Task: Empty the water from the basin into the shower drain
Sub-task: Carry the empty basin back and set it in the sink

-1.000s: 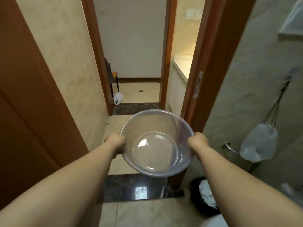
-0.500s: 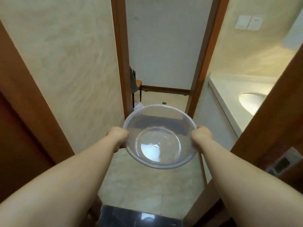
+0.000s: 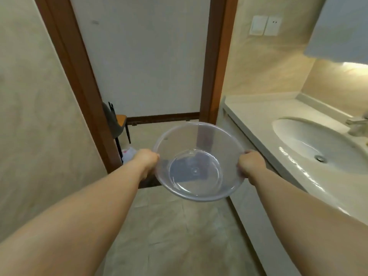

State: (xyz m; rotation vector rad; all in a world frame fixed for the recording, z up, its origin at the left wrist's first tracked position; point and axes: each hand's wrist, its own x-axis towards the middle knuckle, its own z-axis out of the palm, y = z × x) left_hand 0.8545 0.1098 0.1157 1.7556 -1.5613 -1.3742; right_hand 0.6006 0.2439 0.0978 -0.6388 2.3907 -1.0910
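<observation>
I hold a clear plastic basin (image 3: 197, 162) out in front of me at arm's length, roughly level, above the beige tiled floor. My left hand (image 3: 146, 159) grips its left rim and my right hand (image 3: 250, 163) grips its right rim. The basin is see-through; only a thin film of water, if any, shows near its bottom. No shower drain is in view.
A vanity counter (image 3: 258, 116) with a white oval sink (image 3: 318, 144) and a tap (image 3: 358, 124) runs along the right. Ahead is a brown-framed doorway (image 3: 215, 66) with a chair (image 3: 117, 124) and a white bag (image 3: 128, 154) beyond its left post. A beige wall (image 3: 35, 116) stands on the left.
I have walked forward through a doorway with the basin held the same way. The brown door frames at both sides have dropped out of view and the sink counter has come close on my right.
</observation>
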